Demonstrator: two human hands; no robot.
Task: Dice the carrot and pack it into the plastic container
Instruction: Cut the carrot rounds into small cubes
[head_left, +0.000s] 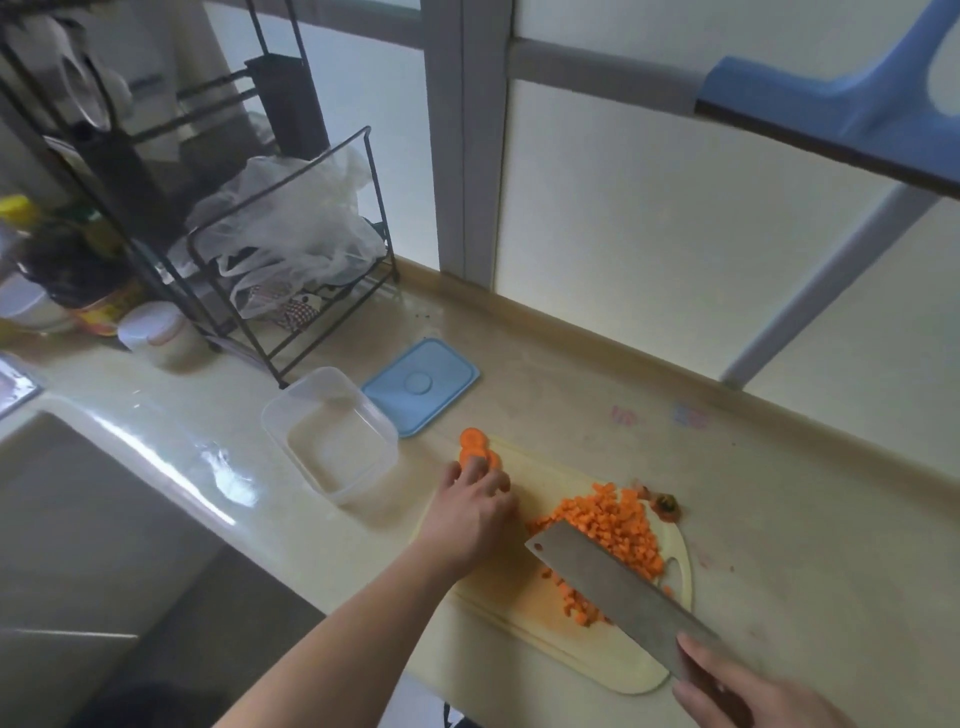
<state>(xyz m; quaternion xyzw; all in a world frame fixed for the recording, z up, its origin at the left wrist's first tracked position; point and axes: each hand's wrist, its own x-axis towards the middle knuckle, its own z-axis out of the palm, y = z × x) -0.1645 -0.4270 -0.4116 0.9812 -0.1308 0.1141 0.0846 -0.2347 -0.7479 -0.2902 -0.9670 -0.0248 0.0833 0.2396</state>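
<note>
Steel cleaver (618, 592) in right hand's (748, 691) closed grip (left hand (467, 512), fingers extended, on carrot slices (475, 447)).

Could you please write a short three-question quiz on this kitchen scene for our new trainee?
1. True or false: the plastic container already holds diced carrot.
2. Which hand grips the cleaver: A) left B) right C) neither?
3. Fill in: the blue lid lies on the ____, beside the container.

Key
1. False: the diced carrot is piled on the cutting board.
2. B: the right hand holds it, while the left hand reaches to the carrot slices.
3. Counter.
</note>
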